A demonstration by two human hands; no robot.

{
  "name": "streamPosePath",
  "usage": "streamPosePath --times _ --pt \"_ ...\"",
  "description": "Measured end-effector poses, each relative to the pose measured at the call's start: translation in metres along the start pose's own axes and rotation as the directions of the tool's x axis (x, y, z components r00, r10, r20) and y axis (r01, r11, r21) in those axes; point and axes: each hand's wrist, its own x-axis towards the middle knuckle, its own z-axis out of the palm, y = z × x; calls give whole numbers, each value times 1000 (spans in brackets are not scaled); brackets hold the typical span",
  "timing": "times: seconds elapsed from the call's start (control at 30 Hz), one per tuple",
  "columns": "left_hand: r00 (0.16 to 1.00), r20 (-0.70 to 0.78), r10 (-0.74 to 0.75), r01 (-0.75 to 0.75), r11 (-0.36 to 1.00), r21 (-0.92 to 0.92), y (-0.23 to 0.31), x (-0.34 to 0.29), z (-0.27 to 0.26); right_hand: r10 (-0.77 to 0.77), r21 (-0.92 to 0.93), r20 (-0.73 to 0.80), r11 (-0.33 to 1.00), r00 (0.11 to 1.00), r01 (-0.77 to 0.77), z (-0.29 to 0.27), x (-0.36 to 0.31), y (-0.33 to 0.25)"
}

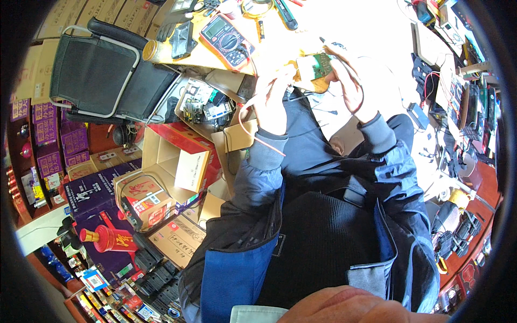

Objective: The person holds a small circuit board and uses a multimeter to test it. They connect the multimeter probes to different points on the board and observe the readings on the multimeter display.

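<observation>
My left hand (271, 99) is closed, its fingertips at the left edge of a green circuit board (322, 65). Glare washes out those fingertips. Closed at the board's right edge is my right hand (350, 86). A thin dark stick like a test probe (327, 43) lies along its upper fingers; whether they grip it I cannot tell. A reddish lead (264, 144) loops past my left wrist. A multimeter (226, 40) with a dark screen and a round dial lies on the bright table, up and left of the board.
Left of the multimeter are a black block-shaped thing (183, 40) and a round jar (152, 51). Below the table edge stand an open box of electronic parts (207, 105) and a red carton (183, 156). A black chair (99, 72) is at the left; cables and devices crowd the right.
</observation>
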Motion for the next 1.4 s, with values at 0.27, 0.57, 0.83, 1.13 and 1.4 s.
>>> streamPosePath --times 0.27,0.57,0.83,1.13,1.4 --pt "997 35 -64 71 972 -222 -14 -25 -18 -98 -101 147 988 984 113 -1 15 18" --pt "943 205 -264 311 918 -248 -16 -31 -17 -6 -49 69 999 998 10 3 1 9" --pt "923 305 -235 362 801 -476 -37 -37 -9 -141 -323 11 936 990 137 -4 -18 20" --pt "943 237 -235 332 730 -597 -29 -38 11 -219 -431 -31 883 975 184 -13 -29 26" --pt "955 296 6 -55 986 156 9 -39 31 -235 -105 -146 970 961 221 -20 -32 38"
